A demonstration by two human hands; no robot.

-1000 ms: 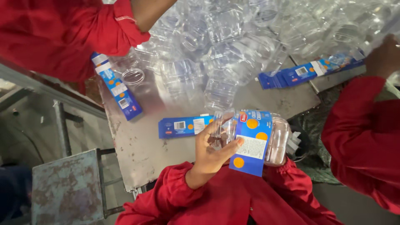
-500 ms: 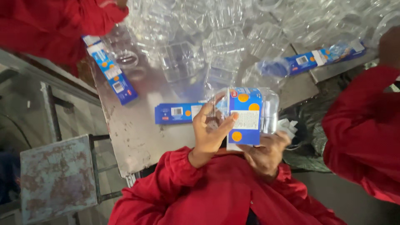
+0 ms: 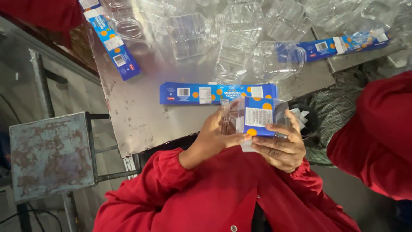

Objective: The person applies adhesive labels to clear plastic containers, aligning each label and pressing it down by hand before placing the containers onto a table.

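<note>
— Where was the jar (image 3: 253, 116)?
— Over the table (image 3: 141, 107) edge, close to the chest. The left hand (image 3: 216, 137) clasped its clear side, the right hand (image 3: 279, 146) pressed the blue label (image 3: 259, 117).
— Which step?
— Labelling, it seemed. Next would need the sleeve smoothed straight.

Person wears a red long-sleeved garment (image 3: 223, 193) with gathered cuffs at both wrists. One small dark button (image 3: 233, 228) sits on the front. Left hand (image 3: 214, 137) and right hand (image 3: 281, 144) are bare, ungloved.
</note>
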